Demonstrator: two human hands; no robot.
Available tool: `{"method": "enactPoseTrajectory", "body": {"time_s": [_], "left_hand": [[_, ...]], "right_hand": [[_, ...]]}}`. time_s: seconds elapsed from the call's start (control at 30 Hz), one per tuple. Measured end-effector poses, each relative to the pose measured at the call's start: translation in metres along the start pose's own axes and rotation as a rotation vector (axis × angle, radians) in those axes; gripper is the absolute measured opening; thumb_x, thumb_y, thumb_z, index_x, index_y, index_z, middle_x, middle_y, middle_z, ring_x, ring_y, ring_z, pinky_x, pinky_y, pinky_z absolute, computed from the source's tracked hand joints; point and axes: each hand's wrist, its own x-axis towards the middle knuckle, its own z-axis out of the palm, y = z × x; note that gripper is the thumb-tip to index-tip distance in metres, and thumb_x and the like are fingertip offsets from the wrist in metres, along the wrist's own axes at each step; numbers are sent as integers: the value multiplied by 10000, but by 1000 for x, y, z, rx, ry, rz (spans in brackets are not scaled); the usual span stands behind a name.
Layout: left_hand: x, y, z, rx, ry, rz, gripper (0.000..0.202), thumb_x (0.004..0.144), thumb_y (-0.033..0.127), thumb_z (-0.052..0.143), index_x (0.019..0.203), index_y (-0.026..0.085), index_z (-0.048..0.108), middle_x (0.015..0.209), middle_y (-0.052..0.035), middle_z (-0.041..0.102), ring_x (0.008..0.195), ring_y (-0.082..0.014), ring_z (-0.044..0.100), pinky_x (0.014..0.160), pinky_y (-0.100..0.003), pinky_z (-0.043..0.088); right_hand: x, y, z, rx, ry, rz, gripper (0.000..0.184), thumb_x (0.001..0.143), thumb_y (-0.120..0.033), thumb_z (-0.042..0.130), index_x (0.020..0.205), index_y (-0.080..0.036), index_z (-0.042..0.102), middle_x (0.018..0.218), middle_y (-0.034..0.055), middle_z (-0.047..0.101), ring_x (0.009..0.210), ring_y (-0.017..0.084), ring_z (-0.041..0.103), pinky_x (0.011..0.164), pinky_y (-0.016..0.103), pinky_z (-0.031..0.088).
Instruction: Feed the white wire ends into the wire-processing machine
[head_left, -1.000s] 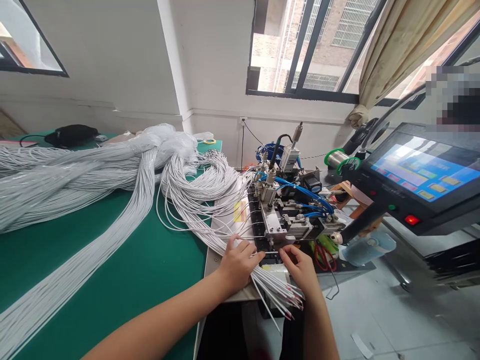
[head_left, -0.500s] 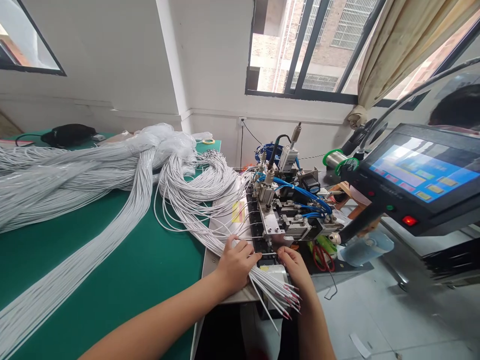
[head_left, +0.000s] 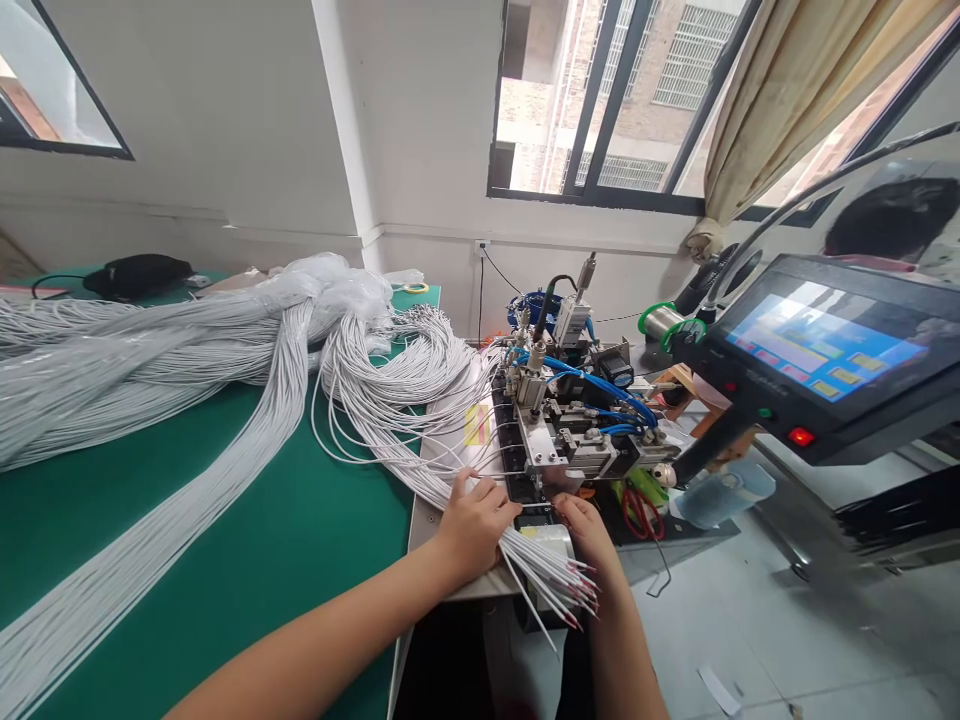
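Observation:
My left hand [head_left: 476,522] is closed over a bundle of white cables [head_left: 544,568], whose dark red tips fan out past it at the table's front corner. Between the two hands runs one single white cable [head_left: 535,505], laid across the front of a bench machine [head_left: 559,410] with metal cylinders and blue air hoses. The thumb and forefinger of my right hand [head_left: 581,518] pinch this cable near its end, close to the machine's front slot. The pinched tip itself is hidden by the fingers.
More white cables [head_left: 225,450] lie in long bunches over the green table [head_left: 345,570], partly under plastic wrap [head_left: 330,285]. A touch screen [head_left: 825,340] on an arm stands at the right. Red-handled pliers [head_left: 641,512] and a solder spool [head_left: 664,325] are beside the machine. Another person [head_left: 892,220] is behind the screen.
The view has shifted slightly, moving the screen and window a little left in the picture. Both hands keep the same hold and place at the machine.

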Motion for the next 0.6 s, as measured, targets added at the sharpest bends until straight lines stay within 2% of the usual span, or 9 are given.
{"method": "enactPoseTrajectory", "body": {"time_s": [0.1, 0.2, 0.37, 0.5, 0.6], "left_hand": [[0, 1, -2, -2, 10, -12, 204, 764, 168, 556, 937, 225, 647, 809, -31, 637, 849, -213, 535, 938, -465, 236], [0, 2, -4, 0, 20, -27, 179, 765, 157, 557, 907, 221, 645, 825, -30, 647, 865, -212, 539, 950, -465, 239], [0, 2, -5, 5, 16, -21, 171, 769, 147, 563, 898, 218, 651, 851, -32, 658, 886, -213, 550, 934, -449, 272], [0, 2, -5, -24, 9, -36, 161, 811, 151, 541, 903, 214, 657, 870, -33, 667, 887, -203, 563, 920, -426, 307], [-1, 2, -4, -10, 24, -66, 222, 815, 162, 541, 1000, 213, 653, 1006, -59, 680, 989, -233, 559, 975, -469, 280]], "right_hand": [[-3, 3, -1, 15, -7, -11, 375, 598, -489, 674, 513, -198, 452, 495, -65, 347, 477, 93, 265, 469, 234, 223], [-11, 9, -5, 24, 5, -23, 402, 671, -536, 687, 588, -187, 505, 537, -54, 395, 493, 102, 312, 483, 235, 259], [-33, 17, -25, -75, 25, -78, 455, 768, -615, 626, 659, -177, 563, 565, -43, 404, 526, 120, 347, 501, 242, 279], [-57, 6, -46, -146, -123, -83, 460, 844, -592, 556, 655, -172, 571, 606, -24, 457, 566, 129, 391, 539, 243, 316], [-73, -6, -54, -214, -235, -104, 389, 864, -505, 585, 675, -165, 590, 657, -10, 506, 633, 139, 435, 596, 248, 340]]}}
